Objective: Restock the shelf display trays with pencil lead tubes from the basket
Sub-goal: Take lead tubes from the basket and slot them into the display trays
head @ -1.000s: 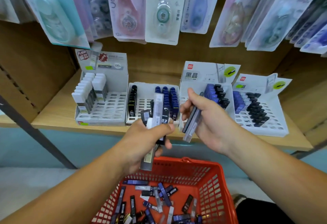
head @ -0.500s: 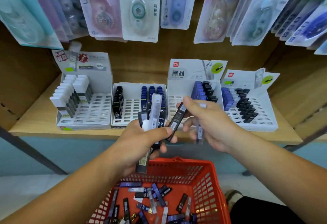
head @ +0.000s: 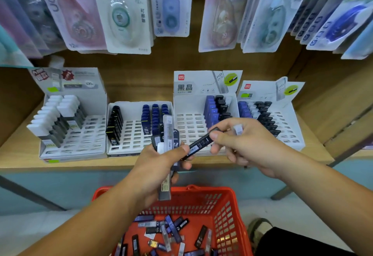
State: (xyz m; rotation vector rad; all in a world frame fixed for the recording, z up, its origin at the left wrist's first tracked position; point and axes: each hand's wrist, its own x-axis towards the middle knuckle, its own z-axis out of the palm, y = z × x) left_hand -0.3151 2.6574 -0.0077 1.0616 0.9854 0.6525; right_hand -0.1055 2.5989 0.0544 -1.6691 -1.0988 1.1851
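Note:
My left hand point(head: 159, 166) grips a bundle of lead tubes point(head: 168, 134), clear, black and blue, held upright over the shelf edge. My right hand point(head: 240, 140) pinches a black lead tube point(head: 199, 143) by its upper end; the tube slants down toward my left thumb. A clear-capped tube point(head: 237, 129) is also tucked in the right hand's fingers. Below, a red basket point(head: 228, 205) holds several loose tubes. Four white display trays stand on the shelf: far-left tray point(head: 84, 134), second tray point(head: 131, 132), third tray point(head: 187, 122), right tray point(head: 286, 122).
Carded correction tapes point(head: 121, 15) hang over the shelf just above the trays' back cards. The wooden shelf point(head: 16, 152) has a side wall at the right point(head: 333, 102). A shoe point(head: 258, 227) and dark trouser leg sit right of the basket.
My right hand turned a black tube out from its fingers, now slanting toward my left thumb. Both hands stay close together. The view has shifted slightly leftward and down.

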